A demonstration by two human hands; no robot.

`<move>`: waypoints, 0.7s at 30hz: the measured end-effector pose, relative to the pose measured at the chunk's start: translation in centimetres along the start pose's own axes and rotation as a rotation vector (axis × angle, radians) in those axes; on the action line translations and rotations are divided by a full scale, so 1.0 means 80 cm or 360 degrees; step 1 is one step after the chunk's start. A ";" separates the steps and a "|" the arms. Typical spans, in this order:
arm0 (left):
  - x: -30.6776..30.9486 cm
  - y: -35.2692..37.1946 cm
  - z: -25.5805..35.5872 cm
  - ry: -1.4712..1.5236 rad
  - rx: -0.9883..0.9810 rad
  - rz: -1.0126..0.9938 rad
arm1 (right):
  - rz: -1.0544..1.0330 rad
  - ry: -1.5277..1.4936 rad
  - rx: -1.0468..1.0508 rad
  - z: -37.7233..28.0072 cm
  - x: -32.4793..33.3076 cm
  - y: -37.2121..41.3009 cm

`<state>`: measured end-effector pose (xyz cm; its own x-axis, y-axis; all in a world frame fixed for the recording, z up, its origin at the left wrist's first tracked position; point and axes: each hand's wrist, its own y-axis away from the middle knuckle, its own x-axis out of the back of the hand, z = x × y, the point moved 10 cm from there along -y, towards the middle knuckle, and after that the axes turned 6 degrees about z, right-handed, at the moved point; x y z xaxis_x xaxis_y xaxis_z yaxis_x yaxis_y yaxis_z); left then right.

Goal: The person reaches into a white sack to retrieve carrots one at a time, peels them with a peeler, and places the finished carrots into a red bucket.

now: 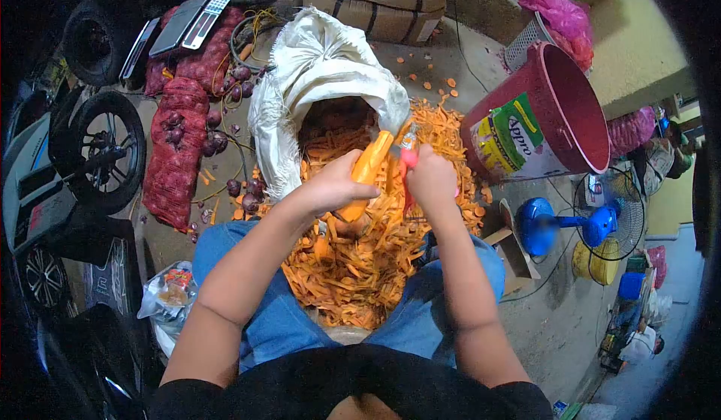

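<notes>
- Left grip [330, 183]: fingers closed round a peeled-looking carrot [369, 166], tilted above the heap of peelings [349, 281], near the sack's [330, 86] lower mouth edge.
- Right grip [433, 181]: closed on a pink-handled peeler [408, 158], beside the carrot's upper end; whether the blade touches, I cannot tell.
- Step in hand looks like peeling; another stroke calls for a steady carrot and left fingers clear of the blade.

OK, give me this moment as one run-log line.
left hand: holding carrot | right hand: gripping pink-handled tool near carrot | below: orange peelings | ahead: open white sack | right side: red bucket
</notes>
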<state>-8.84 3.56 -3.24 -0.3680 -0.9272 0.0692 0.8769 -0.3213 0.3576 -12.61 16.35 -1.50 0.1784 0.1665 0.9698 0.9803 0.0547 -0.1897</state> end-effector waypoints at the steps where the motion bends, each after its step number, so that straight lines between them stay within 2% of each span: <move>1: -0.003 0.004 0.001 -0.0116 -0.0010 -0.0066 | -0.0001 -0.0001 0.0001 0.009 -0.004 -0.008; 3: -0.012 0.018 0.011 -0.0007 -0.0106 -0.0089 | -0.0065 -0.0119 -0.0497 0.072 -0.016 -0.017; 4: -0.016 0.023 0.020 0.0100 -0.0202 -0.0118 | -0.0062 -0.0120 -0.0506 0.079 -0.015 -0.020; 5: -0.013 0.018 0.015 0.0100 -0.0203 -0.0121 | -0.0057 -0.0243 -0.0466 0.080 -0.014 -0.024; 7: 0.015 -0.001 -0.008 -0.0193 -0.0209 0.0114 | -0.0064 -0.0367 -0.0409 0.066 -0.003 -0.025; 9: 0.026 -0.009 -0.008 -0.0294 -0.0269 0.0186 | -0.0199 -0.0701 -0.0288 0.030 0.006 -0.018; 10: 0.031 -0.013 -0.008 -0.0342 -0.0255 0.0226 | -0.0136 -0.0742 -0.0131 0.020 0.000 -0.016; 14: 0.037 -0.014 0.000 -0.0463 -0.0277 0.0297 | -0.0339 -0.0823 0.0026 -0.020 -0.006 -0.001; 16: 0.033 -0.014 0.005 -0.0454 -0.0285 0.0298 | -0.0391 -0.0692 0.0138 -0.030 -0.014 0.003; 21: 0.021 -0.009 0.023 -0.0481 -0.0346 0.0223 | -0.0407 -0.0752 0.0049 -0.026 -0.018 0.003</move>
<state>-10.66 2.54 -1.69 -0.2860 -0.8770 0.3862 0.9582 -0.2587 0.1221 -12.49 14.07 -2.63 -0.1301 0.5685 0.8124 0.9833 0.1792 0.0320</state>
